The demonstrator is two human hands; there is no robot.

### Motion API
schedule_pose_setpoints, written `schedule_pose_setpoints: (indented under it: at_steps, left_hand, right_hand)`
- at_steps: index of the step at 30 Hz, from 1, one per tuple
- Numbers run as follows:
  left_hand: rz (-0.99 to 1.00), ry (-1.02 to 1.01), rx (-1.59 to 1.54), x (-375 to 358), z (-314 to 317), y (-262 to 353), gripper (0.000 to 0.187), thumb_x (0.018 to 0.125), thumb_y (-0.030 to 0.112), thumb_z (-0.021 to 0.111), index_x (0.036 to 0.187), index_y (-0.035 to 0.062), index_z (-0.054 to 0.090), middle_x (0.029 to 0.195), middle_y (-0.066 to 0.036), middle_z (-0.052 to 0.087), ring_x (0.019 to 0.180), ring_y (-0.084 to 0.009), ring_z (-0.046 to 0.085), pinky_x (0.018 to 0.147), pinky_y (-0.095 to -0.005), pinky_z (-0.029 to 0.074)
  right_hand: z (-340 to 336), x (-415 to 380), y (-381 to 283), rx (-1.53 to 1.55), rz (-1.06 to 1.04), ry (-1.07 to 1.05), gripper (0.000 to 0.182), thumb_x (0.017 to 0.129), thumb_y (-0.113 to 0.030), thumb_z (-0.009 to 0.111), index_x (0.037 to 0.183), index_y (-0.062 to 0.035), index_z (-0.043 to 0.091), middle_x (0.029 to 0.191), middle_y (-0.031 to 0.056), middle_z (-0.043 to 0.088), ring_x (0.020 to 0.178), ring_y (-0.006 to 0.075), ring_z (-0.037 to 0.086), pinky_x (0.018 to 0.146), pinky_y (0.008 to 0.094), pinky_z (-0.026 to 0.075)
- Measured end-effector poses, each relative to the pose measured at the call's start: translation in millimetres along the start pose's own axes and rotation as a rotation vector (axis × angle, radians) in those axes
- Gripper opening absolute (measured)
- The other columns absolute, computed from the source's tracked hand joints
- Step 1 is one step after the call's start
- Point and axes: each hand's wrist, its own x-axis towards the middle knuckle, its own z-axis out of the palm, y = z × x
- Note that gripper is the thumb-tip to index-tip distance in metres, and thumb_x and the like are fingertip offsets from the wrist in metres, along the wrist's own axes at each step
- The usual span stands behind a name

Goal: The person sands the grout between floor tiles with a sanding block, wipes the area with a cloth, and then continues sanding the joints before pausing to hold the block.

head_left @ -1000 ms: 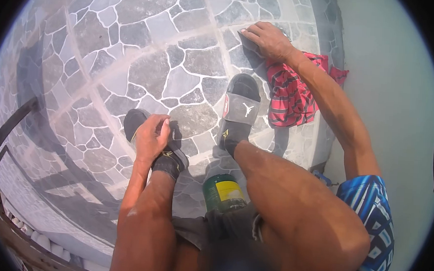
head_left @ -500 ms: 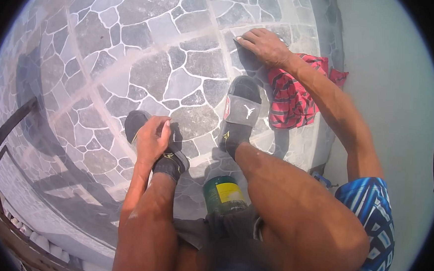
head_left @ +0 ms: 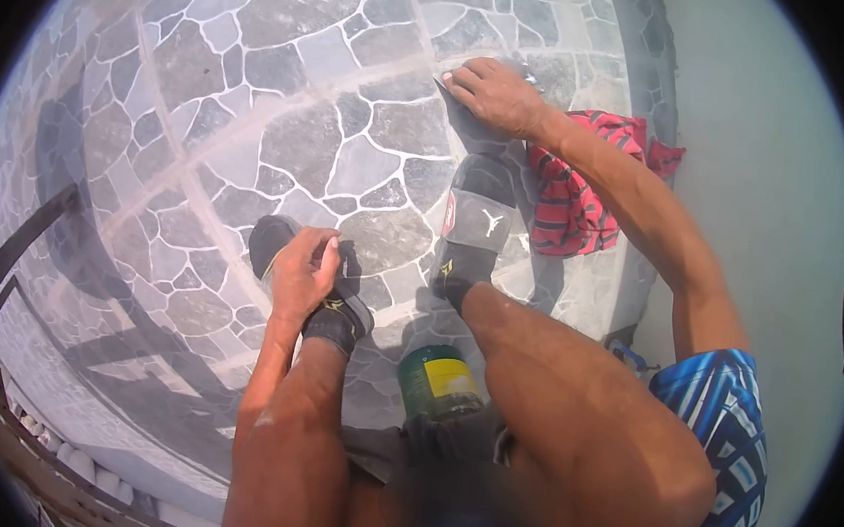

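Note:
My right hand [head_left: 495,96] is low over the stone-patterned floor [head_left: 299,140], its fingers curled together and pointing left. A small shiny bit [head_left: 530,75] shows just behind its knuckles, but what the hand grips is mostly hidden. Dark shadow lies below the fingers. To the right, partly under my forearm, is a crumpled red cloth with dark stripes [head_left: 580,215]. My left hand [head_left: 306,271] hangs loosely closed above my left slide sandal [head_left: 271,240], thumb against the fingers, with nothing visible in it. My right foot wears a black and grey slide sandal [head_left: 478,219].
Between my legs stands a green can with a yellow label [head_left: 449,376]. A pale wall [head_left: 737,167] rises along the right. A small blue item [head_left: 629,353] is near its base, by my right knee. Curved metal bars [head_left: 17,248] stand at the left edge.
My right hand has shifted slightly left along the floor. The left hand keeps its pose, and the whole view has moved a little.

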Motion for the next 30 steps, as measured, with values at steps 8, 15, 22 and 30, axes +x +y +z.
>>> schedule_pose_setpoints:
  at_steps: [8, 15, 22, 30]
  left_hand:
    - [0.075, -0.001, 0.057, 0, -1, -3, 0.009, 0.089, 0.005, 0.066, 0.097, 0.0031, 0.070, 0.080, -0.010, 0.065, 0.067, -0.0225, 0.065, 0.060, -0.0318, 0.050]
    - [-0.005, -0.008, -0.012, 1, -2, 5, 0.009, 0.090, 0.005, 0.065, 0.098, 0.0029, 0.070, 0.080, -0.010, 0.065, 0.064, -0.0208, 0.065, 0.059, -0.0302, 0.051]
    - [0.040, -0.010, 0.029, 0, -4, 0, 0.009, 0.089, 0.005, 0.066, 0.097, 0.0027, 0.070, 0.080, -0.010, 0.066, 0.064, -0.0206, 0.065, 0.059, -0.0298, 0.051]
    - [0.089, -0.002, 0.061, 3, -4, 5, 0.010, 0.089, 0.005, 0.065, 0.098, 0.0031, 0.070, 0.081, -0.011, 0.066, 0.068, -0.0209, 0.066, 0.060, -0.0313, 0.051]
  right_hand:
    - [-61, 41, 87, 0.420, 0.527, -0.276, 0.027, 0.085, -0.011, 0.063, 0.110, -0.0041, 0.071, 0.100, 0.0150, 0.072, 0.089, 0.0325, 0.069, 0.078, 0.0408, 0.054]
    - [-50, 59, 100, 0.549, 0.436, -0.452, 0.028, 0.081, -0.012, 0.068, 0.107, -0.0036, 0.073, 0.098, 0.0177, 0.074, 0.089, 0.0320, 0.070, 0.080, 0.0403, 0.053]
    - [-45, 67, 99, 0.420, 0.338, -0.452, 0.027, 0.077, -0.013, 0.068, 0.102, -0.0048, 0.074, 0.089, 0.0161, 0.074, 0.083, 0.0338, 0.071, 0.077, 0.0393, 0.055]
    - [-45, 69, 103, 0.706, 0.526, -0.338, 0.022, 0.077, -0.011, 0.068, 0.097, -0.0034, 0.073, 0.091, 0.0174, 0.073, 0.086, 0.0339, 0.070, 0.075, 0.0421, 0.053]
